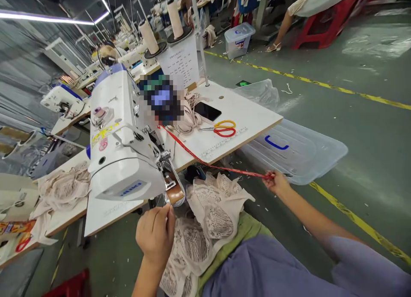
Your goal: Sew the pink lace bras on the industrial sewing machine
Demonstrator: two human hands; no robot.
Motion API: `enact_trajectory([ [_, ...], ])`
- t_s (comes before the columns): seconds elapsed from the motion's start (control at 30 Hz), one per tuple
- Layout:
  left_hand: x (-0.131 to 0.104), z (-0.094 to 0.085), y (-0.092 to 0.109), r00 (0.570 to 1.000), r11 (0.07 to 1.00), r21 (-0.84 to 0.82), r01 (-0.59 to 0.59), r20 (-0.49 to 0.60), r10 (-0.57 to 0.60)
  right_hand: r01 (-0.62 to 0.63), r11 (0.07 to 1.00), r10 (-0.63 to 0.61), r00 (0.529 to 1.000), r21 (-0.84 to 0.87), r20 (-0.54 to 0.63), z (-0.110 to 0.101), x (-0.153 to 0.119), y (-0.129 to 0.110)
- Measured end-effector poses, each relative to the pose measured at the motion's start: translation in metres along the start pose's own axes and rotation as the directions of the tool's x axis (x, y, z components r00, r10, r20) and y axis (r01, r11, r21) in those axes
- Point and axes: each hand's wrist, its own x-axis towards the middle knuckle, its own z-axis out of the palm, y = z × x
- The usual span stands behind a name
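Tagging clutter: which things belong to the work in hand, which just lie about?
Likely in work:
thin red ribbon, in right hand
white sewing machine, by left hand
beige lace garment pieces

Seemingly lying about:
flat black phone
steel scissors with yellow and red handles

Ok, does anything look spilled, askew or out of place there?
Mostly litter: a white scrap lies loose on the floor beyond the table, with smaller pale bits scattered nearer, so it looks untidy. The red cord to the right hand shows no tangle; I see nothing clearly spilled or damaged.
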Motion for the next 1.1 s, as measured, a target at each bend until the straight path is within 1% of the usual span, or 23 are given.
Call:
enact_trajectory([
  [0.07, -0.002, 0.004, 0.0, 1.0, 1.0, -0.002, 0.028, 0.009, -0.028, -0.079, 0.992, 0.08, 0.997, -0.1, 0.009, 0.006, -0.008, 0.004],
  [0.13, -0.004, 0.007, -0.001, 0.998, 0.998, -0.001, 0.056, 0.021, -0.056, -0.104, 0.979, 0.11, 0.994, -0.174, 0.026, 0.022, -0.024, -0.003],
  [0.2, -0.004, 0.008, 0.0, 0.996, 0.997, 0.0, 0.076, 0.035, -0.076, -0.05, 0.97, 0.084, 0.987, -0.236, 0.135, 0.046, -0.051, -0.021],
  [0.23, -0.004, 0.009, 0.001, 0.996, 0.996, 0.001, 0.085, 0.04, -0.085, 0.037, 0.959, 0.044, 0.961, -0.28, 0.275, 0.059, -0.067, -0.034],
  [0.27, -0.003, 0.009, 0.003, 0.995, 0.996, 0.001, 0.093, 0.045, -0.093, 0.117, 0.957, 0.013, 0.899, -0.267, 0.438, 0.074, -0.084, -0.048],
  [0.3, -0.003, 0.01, 0.005, 0.994, 0.995, -0.003, 0.102, 0.05, -0.102, 0.167, 0.965, -0.026, 0.828, -0.203, 0.56, 0.089, -0.101, -0.064],
  [0.33, -0.003, 0.011, 0.007, 0.992, 0.993, -0.012, 0.115, 0.055, -0.114, 0.191, 0.973, -0.053, 0.737, -0.132, 0.674, 0.103, -0.118, -0.078],
  [0.37, -0.002, 0.011, 0.009, 0.99, 0.991, -0.024, 0.132, 0.063, -0.13, 0.175, 0.984, -0.096, 0.68, -0.034, 0.727, 0.117, -0.133, -0.092],
  [0.4, -0.002, 0.011, 0.011, 0.986, 0.988, -0.037, 0.151, 0.073, -0.148, 0.072, 0.995, -0.095, 0.629, 0.064, 0.772, 0.13, -0.146, -0.104],
  [0.43, -0.001, 0.011, 0.012, 0.982, 0.984, -0.052, 0.172, 0.085, -0.167, -0.094, 0.988, -0.054, 0.549, 0.126, 0.834, 0.142, -0.157, -0.113],
  [0.47, -0.001, 0.01, 0.014, 0.977, 0.979, -0.065, 0.194, 0.099, -0.187, -0.277, 0.947, -0.008, 0.48, 0.161, 0.877, 0.153, -0.166, -0.12],
  [0.5, -0.001, 0.009, 0.015, 0.972, 0.974, -0.074, 0.214, 0.111, -0.206, -0.447, 0.878, 0.036, 0.413, 0.168, 0.91, 0.162, -0.173, -0.124],
  [0.53, -0.001, 0.008, 0.016, 0.968, 0.97, -0.077, 0.231, 0.12, -0.221, -0.576, 0.801, 0.071, 0.363, 0.164, 0.929, 0.169, -0.178, -0.127],
  [0.57, 0.0, 0.007, 0.018, 0.964, 0.967, -0.078, 0.244, 0.126, -0.233, -0.656, 0.736, 0.094, 0.341, 0.166, 0.935, 0.175, -0.181, -0.128],
  [0.6, -0.001, 0.005, 0.019, 0.962, 0.964, -0.077, 0.253, 0.132, -0.241, -0.697, 0.695, 0.106, 0.345, 0.179, 0.933, 0.179, -0.183, -0.129],
  [0.67, -0.001, 0.004, 0.02, 0.96, 0.964, -0.082, 0.253, 0.142, -0.24, -0.713, 0.668, 0.106, 0.375, 0.213, 0.921, 0.184, -0.185, -0.129],
  [0.8, -0.004, 0.003, 0.025, 0.963, 0.97, -0.093, 0.223, 0.176, -0.204, -0.649, 0.704, 0.046, 0.447, 0.288, 0.894, 0.184, -0.185, -0.133],
  [0.87, -0.005, 0.004, 0.026, 0.964, 0.972, -0.098, 0.214, 0.179, -0.195, -0.613, 0.727, 0.011, 0.46, 0.309, 0.888, 0.184, -0.183, -0.136],
  [0.93, -0.005, 0.005, 0.027, 0.964, 0.97, -0.111, 0.218, 0.176, -0.197, -0.594, 0.738, -0.012, 0.463, 0.32, 0.887, 0.184, -0.182, -0.137],
  [1.03, -0.003, 0.006, 0.025, 0.962, 0.965, -0.118, 0.233, 0.171, -0.211, -0.595, 0.736, -0.014, 0.464, 0.324, 0.886, 0.184, -0.18, -0.134],
  [1.1, 0.0, 0.006, 0.024, 0.962, 0.962, -0.11, 0.25, 0.144, -0.233, -0.606, 0.731, 0.006, 0.466, 0.314, 0.885, 0.183, -0.179, -0.131],
])
